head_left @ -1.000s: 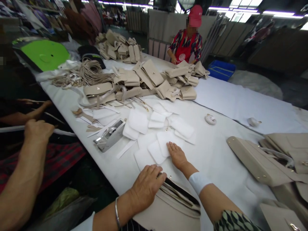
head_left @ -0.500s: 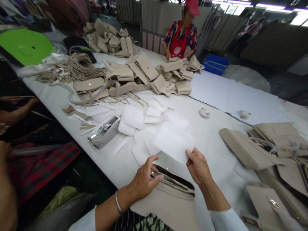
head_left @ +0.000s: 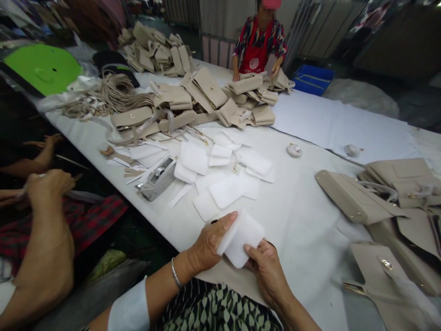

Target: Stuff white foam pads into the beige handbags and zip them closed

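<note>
Both hands grip a folded white foam sheet [head_left: 247, 236] in front of me. My left hand [head_left: 208, 246], with a silver bangle at the wrist, is closed on the sheet's folded left side. My right hand [head_left: 267, 266] pinches its lower right part between thumb and fingers. Under the hands lies a beige bag [head_left: 229, 274], mostly covered by them and the sheet; its opening is largely hidden. Just beyond, more white foam sheets [head_left: 225, 189] lie loosely overlapped on the table.
A tape dispenser [head_left: 158, 179] stands left of the foam sheets. Beige bags [head_left: 358, 197] lie at right, and a heap of bags [head_left: 206, 92] stretches across the back. A co-worker [head_left: 257, 50] stands behind it; another person's arm [head_left: 51, 230] is at left.
My right hand has drawn the foam sheet from the pile down over the bag. The sheet is now folded, and my left hand has left the bag's opening to grip it.
</note>
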### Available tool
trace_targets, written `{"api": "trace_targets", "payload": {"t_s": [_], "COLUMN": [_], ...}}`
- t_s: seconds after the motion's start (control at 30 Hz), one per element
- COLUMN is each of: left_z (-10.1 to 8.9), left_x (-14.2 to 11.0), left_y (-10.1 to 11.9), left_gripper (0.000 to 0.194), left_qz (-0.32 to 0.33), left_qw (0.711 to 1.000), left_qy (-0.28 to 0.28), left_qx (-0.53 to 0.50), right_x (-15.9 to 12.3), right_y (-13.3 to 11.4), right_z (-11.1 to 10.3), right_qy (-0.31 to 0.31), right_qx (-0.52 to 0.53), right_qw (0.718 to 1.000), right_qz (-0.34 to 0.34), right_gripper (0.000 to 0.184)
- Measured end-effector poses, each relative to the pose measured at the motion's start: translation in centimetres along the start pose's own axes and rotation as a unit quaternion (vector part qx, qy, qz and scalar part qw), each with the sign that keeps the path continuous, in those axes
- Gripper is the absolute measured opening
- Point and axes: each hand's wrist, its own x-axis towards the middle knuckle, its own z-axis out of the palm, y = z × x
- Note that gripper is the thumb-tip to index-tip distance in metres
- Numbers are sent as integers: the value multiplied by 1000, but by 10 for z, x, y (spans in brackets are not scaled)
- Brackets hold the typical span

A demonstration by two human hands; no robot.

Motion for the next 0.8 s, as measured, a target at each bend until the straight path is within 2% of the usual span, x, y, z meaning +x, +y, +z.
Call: {"api": "trace_targets", "payload": {"t_s": [0.07,0.17,0.33,0.43,0.6,0.67,0.8], "left_z": [-1,-3,-3,-3,-3,-2,-1], "left_x": [0,0,0,2,4,3,-2], "left_y": [-1,0,1,1,2,1,1], "left_gripper": [63,59,52,51,49,47,41], "left_qz": [35,22,72,103,126,137,134], "left_qw": [998,995,990,982,963,969,988], "left_qy": [-31,-63,-98,-109,-99,-77,-43], "left_qx": [38,76,79,111,218,191,60], "right_x": [-1,2,11,14,13,12,7], "right_y": [-2,-7,-11,-17,-27,-26,-19], "right_z": [-4,-13,-27,-34,-34,-31,-24], "right_qy": [-9,-44,-59,-62,-144,-134,-116], "right_qx": [-1,24,52,8,-117,-119,-42], "right_qw": [1000,999,996,997,981,981,987], "right_qz": [-5,5,47,36,56,72,101], "right_gripper": [41,32,44,42,49,46,45]}}
